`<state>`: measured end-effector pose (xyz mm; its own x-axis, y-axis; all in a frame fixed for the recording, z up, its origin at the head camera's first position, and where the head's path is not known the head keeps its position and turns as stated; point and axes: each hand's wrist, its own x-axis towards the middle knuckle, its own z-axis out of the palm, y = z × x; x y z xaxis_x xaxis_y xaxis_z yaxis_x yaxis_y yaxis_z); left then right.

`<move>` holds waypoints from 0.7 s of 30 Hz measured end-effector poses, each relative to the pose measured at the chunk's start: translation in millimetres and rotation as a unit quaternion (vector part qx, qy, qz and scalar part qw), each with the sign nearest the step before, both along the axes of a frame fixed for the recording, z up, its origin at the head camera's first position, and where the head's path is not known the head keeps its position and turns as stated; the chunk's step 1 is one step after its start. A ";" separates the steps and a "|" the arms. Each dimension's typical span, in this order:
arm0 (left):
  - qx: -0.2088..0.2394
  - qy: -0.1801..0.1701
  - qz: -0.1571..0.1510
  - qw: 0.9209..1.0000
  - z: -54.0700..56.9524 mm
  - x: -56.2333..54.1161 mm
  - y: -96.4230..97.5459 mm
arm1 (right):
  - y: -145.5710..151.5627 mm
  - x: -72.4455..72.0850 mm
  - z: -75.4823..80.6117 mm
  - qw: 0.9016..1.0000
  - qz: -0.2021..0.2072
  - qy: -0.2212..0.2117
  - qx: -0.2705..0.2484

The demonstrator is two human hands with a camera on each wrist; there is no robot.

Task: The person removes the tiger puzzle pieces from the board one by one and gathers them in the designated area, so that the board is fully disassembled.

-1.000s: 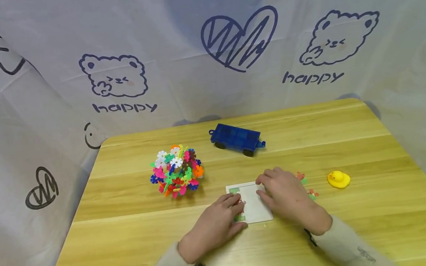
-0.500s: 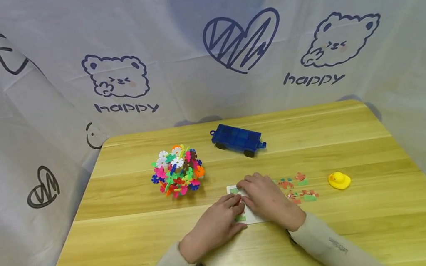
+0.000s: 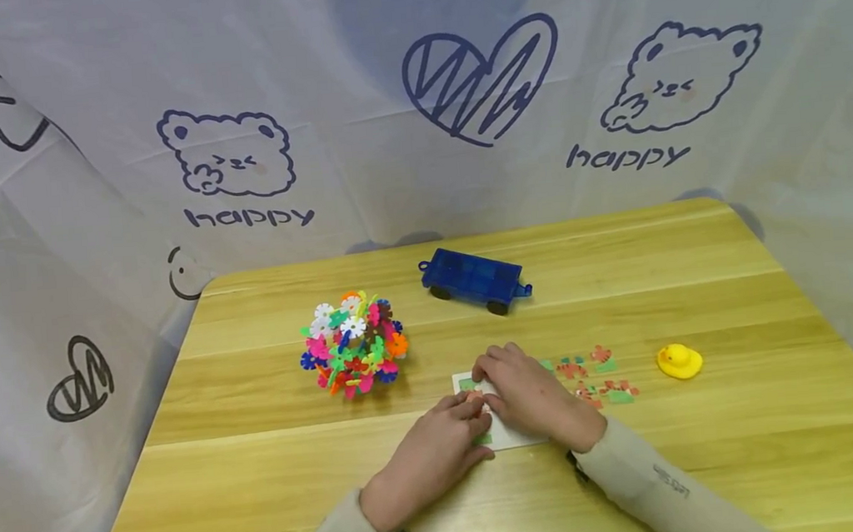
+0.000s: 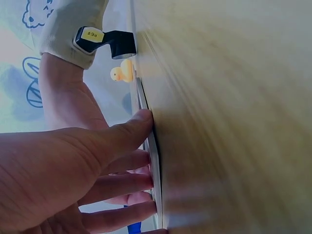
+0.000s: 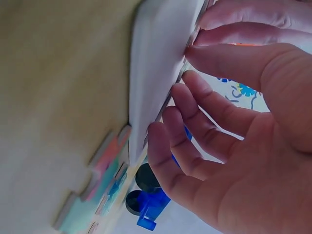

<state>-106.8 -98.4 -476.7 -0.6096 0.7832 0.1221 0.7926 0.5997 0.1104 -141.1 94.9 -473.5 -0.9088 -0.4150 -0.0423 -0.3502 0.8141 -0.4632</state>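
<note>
While the left hand (image 3: 437,443) rests over the left side of a small white board (image 3: 509,436), the right hand (image 3: 528,389) bends in from the right, its fingertips meeting the board close to those of the left. The board lies flat on the tabletop (image 3: 255,471), toward the near side and a little right of centre. On its left part, between and under the fingers, green and orange picture pieces (image 3: 468,385) show; the rest of its visible face is white.

In the left wrist view the left fingers are slightly apart and nearly straight, with the thumb (image 4: 139,124) at the board's near edge and the other tips over its face. In the right wrist view the right fingers are gently bent and a little apart, the thumb just beside the index fingertip; whether a piece sits between them cannot be told.

Just right of the board lie loose jigsaw pieces (image 3: 621,397) in orange and green, and farther right is a yellow toy duck (image 3: 679,361). Beyond the board, toward the far edge, stands a blue toy cart (image 3: 474,276) on black wheels. Left of the cart and nearer is a many-coloured ball of plastic flowers (image 3: 353,344). Behind the tabletop hangs a pale cloth (image 3: 358,163) with bears, hearts and the word "happy". Both forearms wear light sleeves (image 3: 657,482).
</note>
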 end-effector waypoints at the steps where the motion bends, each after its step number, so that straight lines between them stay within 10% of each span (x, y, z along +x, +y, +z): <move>1: -0.004 -0.002 0.004 1.000 0.3 0.1 0.5 | 0.0 -0.5 0.6 1.000 0.000 -0.003 0.000; 21: -0.009 0.001 0.018 1.000 -1.2 -0.1 -0.7 | 6.6 -23.6 9.1 0.995 0.060 -0.083 -0.010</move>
